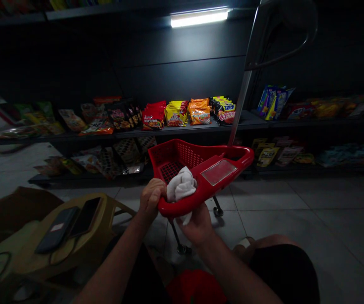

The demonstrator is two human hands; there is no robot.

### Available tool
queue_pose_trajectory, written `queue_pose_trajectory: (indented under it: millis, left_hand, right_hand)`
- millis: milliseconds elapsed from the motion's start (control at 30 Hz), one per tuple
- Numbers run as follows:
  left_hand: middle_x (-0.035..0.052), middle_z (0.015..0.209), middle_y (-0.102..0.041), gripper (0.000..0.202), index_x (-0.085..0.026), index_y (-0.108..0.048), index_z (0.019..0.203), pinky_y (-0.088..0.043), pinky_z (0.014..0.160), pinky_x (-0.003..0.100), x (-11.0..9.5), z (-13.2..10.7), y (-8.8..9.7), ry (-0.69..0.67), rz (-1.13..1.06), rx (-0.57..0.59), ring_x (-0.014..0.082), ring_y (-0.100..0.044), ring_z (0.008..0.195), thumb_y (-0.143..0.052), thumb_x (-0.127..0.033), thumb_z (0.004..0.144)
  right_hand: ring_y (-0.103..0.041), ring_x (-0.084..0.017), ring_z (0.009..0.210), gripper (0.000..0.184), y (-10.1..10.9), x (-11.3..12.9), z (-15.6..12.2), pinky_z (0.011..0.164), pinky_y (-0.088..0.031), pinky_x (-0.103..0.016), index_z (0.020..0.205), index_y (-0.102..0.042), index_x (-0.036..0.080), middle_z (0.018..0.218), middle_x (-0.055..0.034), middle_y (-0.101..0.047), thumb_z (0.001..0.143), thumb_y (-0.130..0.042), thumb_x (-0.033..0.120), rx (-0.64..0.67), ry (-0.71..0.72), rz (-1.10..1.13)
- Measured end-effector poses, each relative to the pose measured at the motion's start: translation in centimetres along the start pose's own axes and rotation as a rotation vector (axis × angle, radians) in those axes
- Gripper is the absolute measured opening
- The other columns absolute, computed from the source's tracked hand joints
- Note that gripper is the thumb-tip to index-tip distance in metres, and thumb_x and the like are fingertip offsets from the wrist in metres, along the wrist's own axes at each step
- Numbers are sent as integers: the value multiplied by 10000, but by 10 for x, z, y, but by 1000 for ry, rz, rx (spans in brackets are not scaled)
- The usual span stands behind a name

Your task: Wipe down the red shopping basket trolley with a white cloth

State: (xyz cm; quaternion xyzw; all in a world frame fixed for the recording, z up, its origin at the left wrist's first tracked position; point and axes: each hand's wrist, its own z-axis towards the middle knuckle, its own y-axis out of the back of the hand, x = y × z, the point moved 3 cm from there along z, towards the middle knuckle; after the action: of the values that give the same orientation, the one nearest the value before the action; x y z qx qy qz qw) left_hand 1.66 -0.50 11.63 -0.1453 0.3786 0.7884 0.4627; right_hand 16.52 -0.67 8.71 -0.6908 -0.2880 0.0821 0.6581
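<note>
A red plastic shopping basket on wheels (241, 154) stands tilted in front of me, its metal pull handle rising to the upper right. My left hand (151, 197) is closed around the near rim of the basket. My right hand (196, 226) grips a crumpled white cloth (181, 187) and presses it against the same rim from below and the side. The cloth bulges over the rim's top edge. The basket's mesh floor looks bare.
Dark store shelves (248, 120) behind hold rows of bagged snacks and instant noodles. A yellow plastic stool (101, 228) at my left carries two dark phones (69, 226). A cardboard box (7, 211) sits farther left. The floor is pale tile.
</note>
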Motion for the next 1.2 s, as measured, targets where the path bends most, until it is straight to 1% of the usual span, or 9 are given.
queue_pose_trajectory:
  millis: [100, 267, 433, 533, 633, 833, 1000, 1100, 1200]
  left_hand:
    - [38, 646, -580, 467, -216, -519, 615, -414, 779, 397, -1, 3, -1, -14, 1, 35, 197, -524, 696, -256, -343, 979]
    - [26, 564, -546, 531, -220, -523, 573, -409, 796, 407, 1, 2, 3, -55, -71, -12, 184, -497, 624, -218, -344, 989]
    - [30, 561, -556, 512, -224, -519, 566, -413, 799, 408, 5, 1, 8, -37, -78, 8, 188, -499, 626, -245, -352, 980]
    - [25, 567, -558, 484, -224, -516, 572, -412, 809, 410, 4, 3, 10, -35, -98, 42, 186, -502, 625, -269, -333, 973]
    - [19, 567, -561, 455, -224, -512, 576, -404, 798, 406, 1, 3, 11, -40, -107, 52, 183, -501, 615, -291, -314, 962]
    - [23, 552, -575, 470, -228, -540, 577, -412, 812, 417, -1, -5, 12, -25, -122, 93, 190, -515, 609, -297, -322, 968]
    - [17, 533, -569, 482, -226, -530, 568, -415, 823, 418, 6, -5, 26, -29, -185, 132, 184, -515, 584, -304, -326, 982]
    - [7, 530, -555, 480, -219, -520, 570, -412, 863, 420, 16, 3, 36, -25, -229, 169, 170, -515, 566, -297, -289, 990]
    - [10, 506, -544, 533, -218, -507, 539, -421, 869, 419, 28, 10, 42, -37, -231, 197, 166, -512, 542, -255, -296, 1001]
  right_hand:
    - [-707, -162, 844, 160, -2, 5, -1, 845, -584, -357, 1002, -686, 208, 835, 25, -762, 892, -619, 303, -5, -103, 38]
    - [-700, -193, 999, 253, 2, -11, -27, 921, -563, -385, 1061, -687, 170, 1030, -43, -767, 903, -602, 348, 15, -164, 36]
    - [-703, -240, 1033, 315, 13, -10, -51, 907, -567, -424, 1015, -707, 158, 1005, -77, -769, 864, -647, 429, -32, -206, -27]
    - [-709, -245, 1023, 306, 21, 11, -55, 910, -569, -430, 1013, -720, 199, 1005, -60, -773, 835, -682, 445, -133, -37, -18]
    - [-716, -220, 1006, 238, 27, 41, -47, 932, -563, -416, 1042, -717, 228, 1005, -27, -777, 851, -677, 363, -234, 147, 29]
    - [-724, -152, 919, 240, 22, 110, -14, 912, -568, -325, 1102, -690, 192, 961, -14, -777, 956, -533, 298, -290, 362, 16]
    - [-708, -148, 964, 292, 26, 121, -21, 860, -586, -311, 1204, -631, 244, 1071, 10, -747, 920, -585, 296, -426, 626, -105]
    - [-687, -136, 992, 370, 31, 122, -37, 813, -578, -283, 1262, -577, 318, 1161, 37, -701, 893, -606, 309, -503, 898, -232]
    - [-644, -156, 1074, 378, 26, 141, -59, 848, -545, -297, 1274, -563, 345, 1234, 21, -649, 896, -577, 324, -567, 1326, -513]
